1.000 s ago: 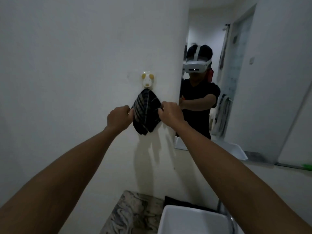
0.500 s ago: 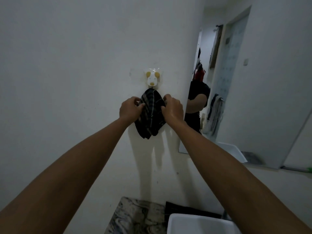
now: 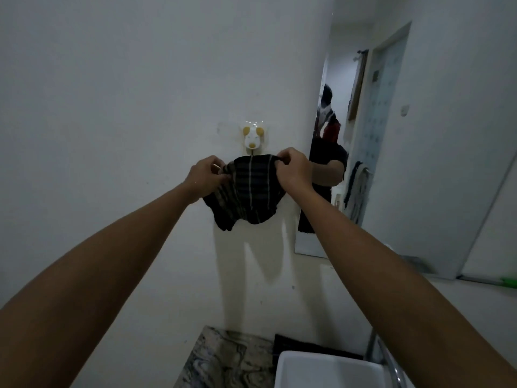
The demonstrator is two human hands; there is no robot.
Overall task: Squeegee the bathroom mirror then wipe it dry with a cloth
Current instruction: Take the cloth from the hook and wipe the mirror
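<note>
A dark cloth with pale stripes (image 3: 247, 191) hangs spread against the white wall, just below a dog-shaped wall hook (image 3: 253, 138). My left hand (image 3: 205, 175) pinches its left top edge. My right hand (image 3: 293, 168) pinches its right top edge. The cloth is stretched wide between both hands. The bathroom mirror (image 3: 419, 152) covers the wall to the right and reflects a person in a dark shirt. I cannot tell whether the cloth still hangs on the hook. No squeegee is in view.
A white basin (image 3: 330, 369) sits at the bottom right with a chrome tap (image 3: 389, 359) beside it. A marbled countertop (image 3: 223, 359) lies left of the basin. A green object (image 3: 509, 281) rests on the ledge under the mirror at far right.
Both hands moved up to the cloth's top edge and pulled apart, spreading the bunched cloth wide below the hook. The view has swung left, so the mirror shows less.
</note>
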